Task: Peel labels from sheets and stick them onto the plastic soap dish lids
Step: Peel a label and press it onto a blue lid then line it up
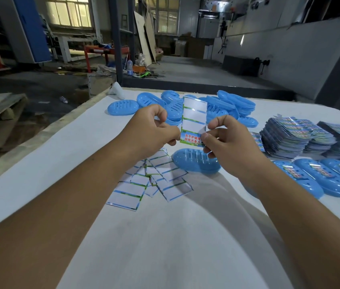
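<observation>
I hold a label sheet (194,119) upright above the white table. Its upper three label spaces are bare and glossy; one printed label (191,139) with red writing sits at the bottom. My left hand (154,130) pinches the sheet's lower left edge. My right hand (225,140) pinches the right corner of that last label, which is lifting. Just below my hands lies a blue plastic soap dish lid (194,162) with no label on it.
Several used backing sheets (150,180) lie fanned out in front. A heap of unlabelled blue lids (185,105) sits at the back. Stacks of full label sheets (302,136) stand at right, with labelled lids (327,176) in a row below them.
</observation>
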`<state>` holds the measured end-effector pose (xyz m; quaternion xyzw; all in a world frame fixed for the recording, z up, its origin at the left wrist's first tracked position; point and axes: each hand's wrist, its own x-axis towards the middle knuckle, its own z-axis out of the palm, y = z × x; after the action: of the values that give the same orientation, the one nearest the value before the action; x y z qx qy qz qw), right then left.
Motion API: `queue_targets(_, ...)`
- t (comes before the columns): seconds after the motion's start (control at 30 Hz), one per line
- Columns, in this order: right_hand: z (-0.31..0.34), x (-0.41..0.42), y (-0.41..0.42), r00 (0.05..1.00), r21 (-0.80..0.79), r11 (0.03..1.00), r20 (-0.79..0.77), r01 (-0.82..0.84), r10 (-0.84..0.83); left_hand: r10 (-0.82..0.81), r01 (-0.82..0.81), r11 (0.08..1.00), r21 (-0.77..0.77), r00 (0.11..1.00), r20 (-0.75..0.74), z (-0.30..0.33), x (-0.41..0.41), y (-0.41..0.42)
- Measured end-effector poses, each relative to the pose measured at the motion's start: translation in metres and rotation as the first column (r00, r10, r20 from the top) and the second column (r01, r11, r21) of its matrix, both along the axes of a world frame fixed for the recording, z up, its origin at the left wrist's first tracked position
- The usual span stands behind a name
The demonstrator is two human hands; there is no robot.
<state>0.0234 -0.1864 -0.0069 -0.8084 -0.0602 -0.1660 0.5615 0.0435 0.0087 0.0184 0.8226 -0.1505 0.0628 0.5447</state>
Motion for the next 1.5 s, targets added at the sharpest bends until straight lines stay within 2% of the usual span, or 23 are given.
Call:
queue_targets(0.5, 0.001, -0.002, 0.001, 0.999, 0.012, 0.999, 0.01, 0.038, -0.038, -0.022, 0.021, 0.999, 0.034, 1.0, 0.01, 0.002, -0.002, -0.001)
queue_targets(0.67, 0.003, -0.006, 0.002, 0.993, -0.114, 0.987, 0.022, 0.114, -0.112, -0.021, 0.021, 1.0, 0.01, 0.999, 0.028, 0.001, -0.003, -0.001)
queue_targets(0.87, 0.005, -0.011, 0.006, 0.998, -0.171, 0.984, 0.025, 0.056, -0.053, -0.044, 0.043, 0.999, 0.011, 0.998, 0.048, 0.0, -0.006, -0.004)
queue_targets(1.13, 0.009, -0.015, 0.009, 0.997, -0.226, 0.971, 0.035, 0.073, -0.067, -0.079, 0.078, 0.997, 0.023, 0.993, 0.086, -0.001, -0.012, -0.008)
queue_targets(1.5, 0.006, -0.015, 0.012, 0.998, -0.226, 0.973, -0.034, 0.042, -0.051, -0.08, 0.069, 0.994, 0.088, 0.988, 0.129, -0.007, -0.009, -0.011)
